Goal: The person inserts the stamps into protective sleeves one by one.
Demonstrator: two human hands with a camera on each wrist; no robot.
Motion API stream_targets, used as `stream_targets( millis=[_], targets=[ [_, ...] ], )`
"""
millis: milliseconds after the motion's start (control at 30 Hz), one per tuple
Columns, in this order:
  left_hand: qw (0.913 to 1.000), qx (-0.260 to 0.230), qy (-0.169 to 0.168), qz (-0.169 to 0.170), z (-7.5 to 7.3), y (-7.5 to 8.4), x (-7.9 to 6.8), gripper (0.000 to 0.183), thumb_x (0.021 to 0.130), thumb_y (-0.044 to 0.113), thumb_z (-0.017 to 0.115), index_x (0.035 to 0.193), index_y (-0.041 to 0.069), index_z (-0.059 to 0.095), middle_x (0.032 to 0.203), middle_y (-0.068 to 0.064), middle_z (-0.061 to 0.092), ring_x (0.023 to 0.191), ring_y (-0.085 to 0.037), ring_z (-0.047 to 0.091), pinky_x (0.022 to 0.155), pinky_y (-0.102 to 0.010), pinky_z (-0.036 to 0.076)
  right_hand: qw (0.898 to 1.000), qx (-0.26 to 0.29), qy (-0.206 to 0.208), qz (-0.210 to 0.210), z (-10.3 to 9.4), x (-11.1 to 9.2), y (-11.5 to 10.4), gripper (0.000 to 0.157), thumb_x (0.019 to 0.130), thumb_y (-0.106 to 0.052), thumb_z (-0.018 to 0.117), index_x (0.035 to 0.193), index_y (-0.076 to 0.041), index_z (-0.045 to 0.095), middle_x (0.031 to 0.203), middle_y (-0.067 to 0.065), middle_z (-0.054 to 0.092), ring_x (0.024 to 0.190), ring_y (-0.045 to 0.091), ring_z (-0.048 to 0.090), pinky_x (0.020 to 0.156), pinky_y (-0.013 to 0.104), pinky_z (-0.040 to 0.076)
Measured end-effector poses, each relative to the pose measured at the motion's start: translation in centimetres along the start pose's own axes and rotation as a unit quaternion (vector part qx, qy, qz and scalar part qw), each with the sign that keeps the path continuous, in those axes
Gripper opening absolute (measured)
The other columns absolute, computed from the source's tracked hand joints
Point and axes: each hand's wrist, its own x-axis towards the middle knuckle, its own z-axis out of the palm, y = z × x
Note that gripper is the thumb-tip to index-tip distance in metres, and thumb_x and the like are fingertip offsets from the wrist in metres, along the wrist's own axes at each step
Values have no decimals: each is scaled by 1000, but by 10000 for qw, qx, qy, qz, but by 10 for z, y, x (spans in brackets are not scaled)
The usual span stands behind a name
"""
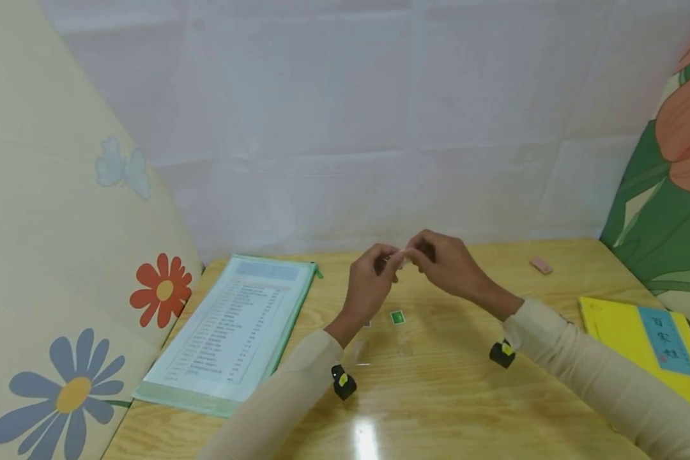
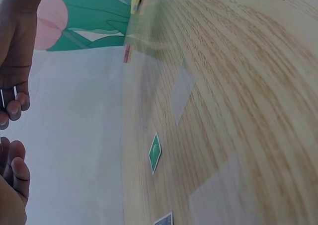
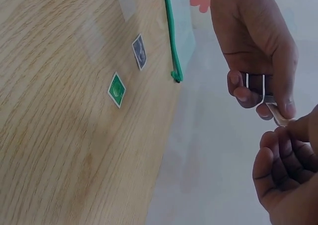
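Observation:
My left hand (image 1: 368, 278) and my right hand (image 1: 443, 262) meet fingertip to fingertip above the table. Between them they pinch a small pale piece (image 3: 279, 116), thin and light-edged; fingers cover most of it, so its kind is unclear. Below lies a small green picture stamp or sticker (image 1: 398, 317) with a white border. Beside it is a dark grey one (image 3: 139, 52) of similar size, mostly hidden by my left wrist in the head view. Both lie flat, apart from the hands.
A mint-edged zip folder (image 1: 230, 332) with a printed list lies at left. On the right are a yellow booklet (image 1: 638, 345) and a pink eraser-like block (image 1: 541, 265). Faint pale patches (image 2: 183, 93) on the wood may be clear film or reflections. A white cloth (image 1: 345, 128) hangs behind.

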Motion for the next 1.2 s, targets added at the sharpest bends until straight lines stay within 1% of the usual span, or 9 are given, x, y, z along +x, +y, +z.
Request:
stream_targets(
  millis=[167, 400, 567, 733, 800, 900, 933, 1000, 1200],
  targets=[
    [9999, -3, 117, -23, 0, 0, -1, 26, 102, 35, 61, 110, 11, 67, 92, -8, 68, 70, -18, 62, 56, -27, 50, 9999, 85, 150, -8, 0, -2, 1, 14, 103, -27, 60, 106, -14, 63, 86, -1, 64, 71, 17, 63, 59, 34, 54],
    [9998, -47, 183, 20, 1, 0, 0, 28, 101, 36, 61, 108, 10, 66, 90, -9, 67, 69, -18, 61, 55, -25, 49, 9991, -116, 166, -364, 3, -2, 3, 15, 101, -29, 63, 103, -15, 65, 88, -4, 66, 71, 10, 61, 61, 32, 53],
    [9997, -121, 193, -33, 1, 0, -1, 29, 101, 36, 62, 107, 8, 66, 93, -9, 68, 71, -24, 62, 57, -24, 49, 9989, -150, 142, -433, 3, -2, 3, 15, 101, -30, 63, 104, -15, 64, 91, -3, 66, 75, 9, 62, 65, 32, 54],
    [9994, -298, -38, -148, 3, 0, -3, 27, 101, 30, 62, 107, 3, 63, 98, -15, 67, 78, -35, 62, 60, -23, 48, 9997, 36, 32, -222, 3, -4, 1, 17, 102, -30, 62, 106, -14, 62, 94, 0, 66, 80, 12, 63, 69, 33, 55],
    [9994, -179, -136, -260, 4, 3, -4, 25, 101, 27, 62, 106, 3, 63, 96, -14, 66, 77, -35, 62, 58, -22, 47, 9998, 165, -10, -70, 2, -5, 1, 15, 103, -29, 61, 106, -14, 61, 93, 1, 66, 79, 14, 63, 68, 34, 55],
    [9990, -19, -282, -352, 3, 20, -8, 20, 102, 20, 61, 103, 0, 63, 91, -12, 66, 75, -33, 62, 57, -22, 47, 9993, 352, -85, 92, 1, -7, 2, 13, 104, -27, 59, 107, -15, 59, 93, 2, 65, 79, 18, 63, 66, 37, 54],
    [9989, 0, -305, -347, 3, 26, -10, 19, 103, 18, 61, 102, -1, 62, 89, -11, 65, 73, -29, 62, 56, -22, 47, 9991, 396, -100, 118, 0, -7, 2, 14, 104, -28, 59, 108, -15, 59, 93, 1, 65, 79, 19, 63, 66, 38, 54],
    [9993, 8, -276, -263, 3, 27, -10, 21, 103, 22, 60, 101, 1, 62, 86, -8, 64, 71, -27, 61, 56, -24, 47, 9985, 512, -133, 147, 0, -7, 3, 16, 104, -30, 57, 110, -15, 59, 94, 1, 65, 79, 19, 63, 66, 39, 54],
    [9997, -246, 14, -62, 5, 5, -5, 26, 102, 34, 61, 96, 9, 63, 85, -5, 63, 69, -24, 58, 58, -27, 48, 9968, 701, -281, 268, 0, -7, 4, 21, 103, -35, 59, 114, -17, 60, 96, 1, 65, 79, 19, 63, 65, 39, 55]
  ],
)
